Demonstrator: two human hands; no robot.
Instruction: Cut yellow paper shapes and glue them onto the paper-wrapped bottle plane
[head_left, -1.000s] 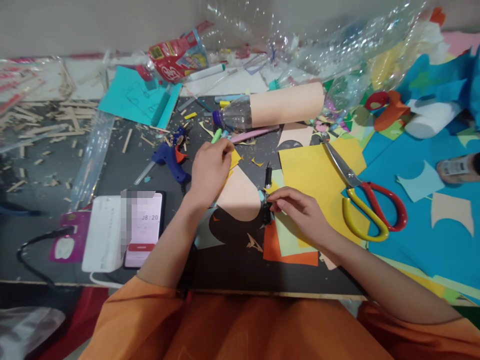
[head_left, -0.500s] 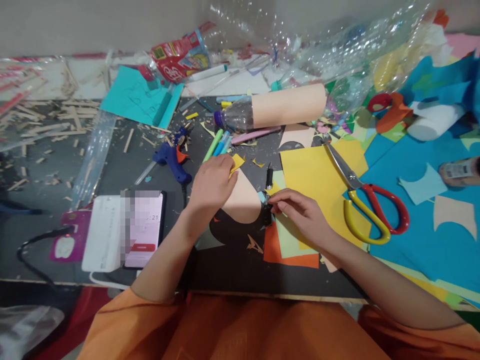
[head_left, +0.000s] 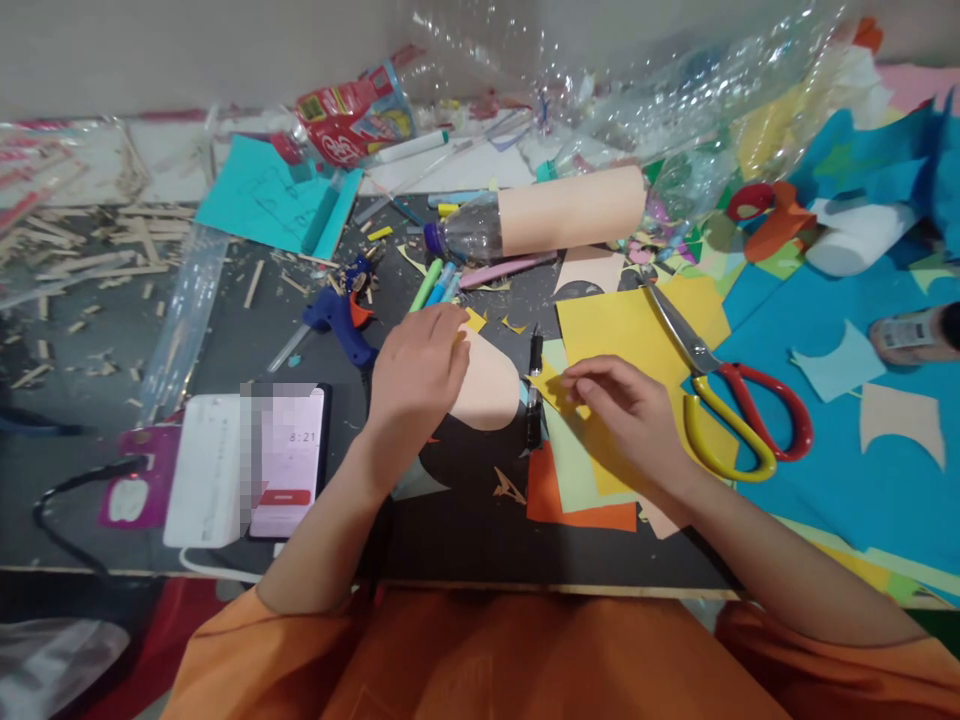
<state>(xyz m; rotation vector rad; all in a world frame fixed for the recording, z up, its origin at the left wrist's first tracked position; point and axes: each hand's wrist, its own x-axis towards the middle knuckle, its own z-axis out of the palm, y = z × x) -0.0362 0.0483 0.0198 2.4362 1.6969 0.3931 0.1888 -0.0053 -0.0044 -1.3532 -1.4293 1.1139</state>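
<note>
My left hand point(head_left: 422, 365) has its fingers closed over one end of a peach paper piece point(head_left: 491, 388) with a rounded edge. A small yellow paper piece point(head_left: 475, 320) shows beside those fingertips; whether they grip it too is hidden. My right hand point(head_left: 619, 410) hovers above the yellow sheet point(head_left: 645, 330), fingers loosely bent and apart. Just left of its fingertips is a pointed yellow scrap point(head_left: 553, 385), lying across a black pen point(head_left: 534, 400). Big scissors point(head_left: 709, 370) with one red and one yellow handle lie to the right of that hand.
A peach-wrapped plastic bottle point(head_left: 570, 212) lies behind my hands. To the left are a blue glue gun point(head_left: 341, 325), a phone point(head_left: 289, 460) and scattered wooden sticks point(head_left: 146, 235). Blue paper point(head_left: 840, 500), cut scraps and a small bottle point(head_left: 915, 335) cover the right side.
My right hand has drawn back rightward from the pen, its fingers parting. The peach paper's rounded end has shifted slightly upward under my left hand. The whole view has moved a little.
</note>
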